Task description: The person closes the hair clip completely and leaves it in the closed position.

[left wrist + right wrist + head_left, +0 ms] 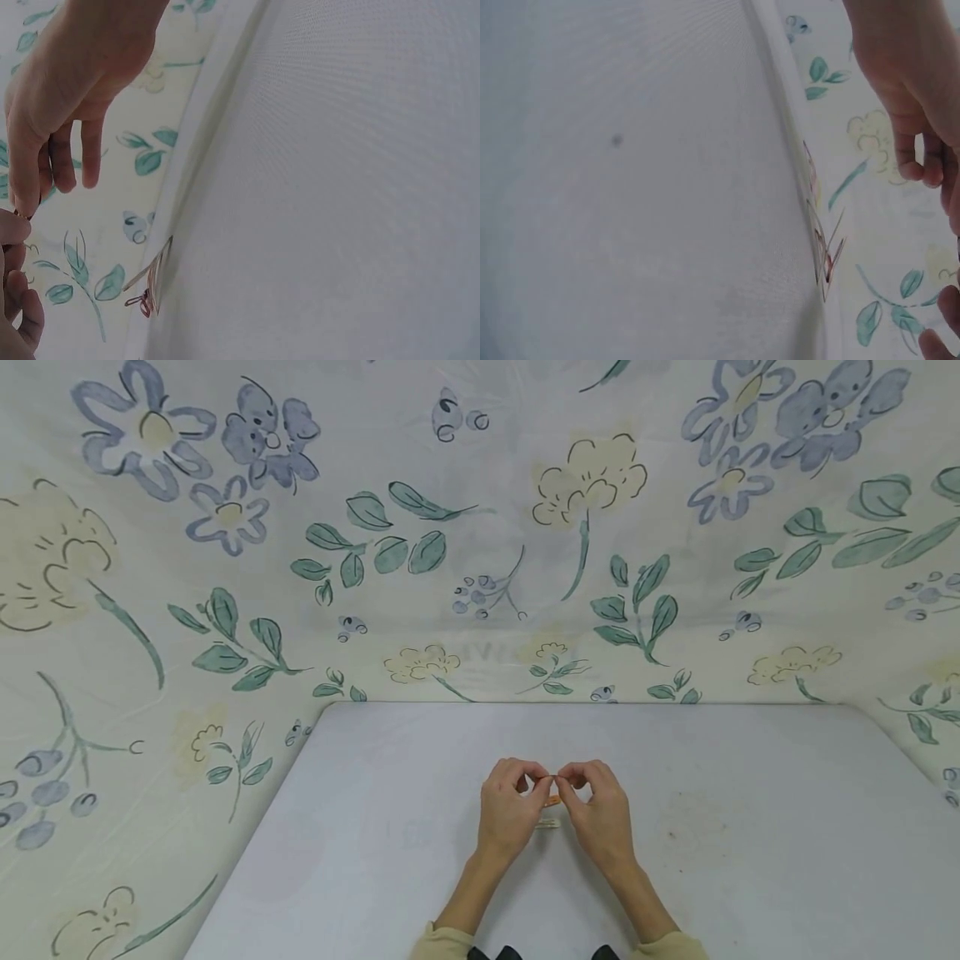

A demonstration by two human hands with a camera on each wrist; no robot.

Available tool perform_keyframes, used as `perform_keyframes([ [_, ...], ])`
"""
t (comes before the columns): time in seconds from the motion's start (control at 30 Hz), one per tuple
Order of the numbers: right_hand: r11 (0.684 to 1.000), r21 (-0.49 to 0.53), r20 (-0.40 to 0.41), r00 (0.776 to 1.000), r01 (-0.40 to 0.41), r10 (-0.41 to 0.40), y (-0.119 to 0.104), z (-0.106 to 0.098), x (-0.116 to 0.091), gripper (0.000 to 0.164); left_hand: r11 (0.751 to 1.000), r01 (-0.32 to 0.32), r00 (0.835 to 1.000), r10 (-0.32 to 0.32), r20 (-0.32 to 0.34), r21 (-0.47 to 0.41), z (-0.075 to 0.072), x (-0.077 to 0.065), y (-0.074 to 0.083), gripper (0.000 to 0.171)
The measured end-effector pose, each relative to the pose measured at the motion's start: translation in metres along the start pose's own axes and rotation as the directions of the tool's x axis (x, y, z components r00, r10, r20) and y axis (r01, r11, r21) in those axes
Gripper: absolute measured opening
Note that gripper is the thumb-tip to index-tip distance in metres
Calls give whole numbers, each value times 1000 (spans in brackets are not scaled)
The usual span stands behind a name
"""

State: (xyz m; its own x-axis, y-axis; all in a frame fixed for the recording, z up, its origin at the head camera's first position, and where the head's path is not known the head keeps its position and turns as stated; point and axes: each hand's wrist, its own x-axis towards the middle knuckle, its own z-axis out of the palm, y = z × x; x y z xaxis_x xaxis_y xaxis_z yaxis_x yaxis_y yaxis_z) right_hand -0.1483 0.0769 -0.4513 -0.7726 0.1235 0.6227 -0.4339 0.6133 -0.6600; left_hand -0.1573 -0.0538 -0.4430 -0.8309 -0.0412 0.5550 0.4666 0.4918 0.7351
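Over the middle of the white table, my left hand (510,806) and right hand (602,810) meet fingertip to fingertip. Between thumb and forefinger each hand pinches an end of a thin, dark strand (555,776); I cannot tell what kind of thing it is. Most of the strand is covered by the fingertips. Just below, between the hands, lies a small orange piece (553,801), and nearer to me a small pale bundle of strips (548,823). In the left wrist view, thin tan strips with a reddish loop (145,301) show near the table's edge.
The white table (360,827) spreads to both sides of the hands, with faint brownish specks (672,834) on its right part. Behind its far edge hangs a pale cloth (495,685) printed with flowers and leaves, which also runs along both sides.
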Motion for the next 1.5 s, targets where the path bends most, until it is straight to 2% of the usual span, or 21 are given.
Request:
perform_keyframes([
  [0.3,999,-22,86,995,-49,51,-4,-2,0,16,1000,10,994,-7,113,-28,-8,4,-8,9],
  [0.67,997,16,160,985,-69,65,-3,-2,3,13,999,32,985,-33,167,8,-20,8,-9,7],
  [0.83,983,119,212,971,-138,111,-5,-2,6,8,999,32,982,-28,187,-18,-24,11,-13,7],
  [1.0,963,171,256,953,-208,160,-8,-2,9,7,998,-8,978,20,206,-60,-30,13,-18,5],
  [1.17,963,149,291,940,-226,176,-11,-2,12,5,998,-41,974,50,219,-47,-37,15,-19,7],
  [1.4,959,136,349,918,-248,188,-14,1,16,5,999,-16,966,28,259,-48,-47,19,-21,7],
  [1.5,964,122,363,915,-235,178,-15,2,18,6,999,-15,963,27,267,-48,-51,21,-22,5],
])
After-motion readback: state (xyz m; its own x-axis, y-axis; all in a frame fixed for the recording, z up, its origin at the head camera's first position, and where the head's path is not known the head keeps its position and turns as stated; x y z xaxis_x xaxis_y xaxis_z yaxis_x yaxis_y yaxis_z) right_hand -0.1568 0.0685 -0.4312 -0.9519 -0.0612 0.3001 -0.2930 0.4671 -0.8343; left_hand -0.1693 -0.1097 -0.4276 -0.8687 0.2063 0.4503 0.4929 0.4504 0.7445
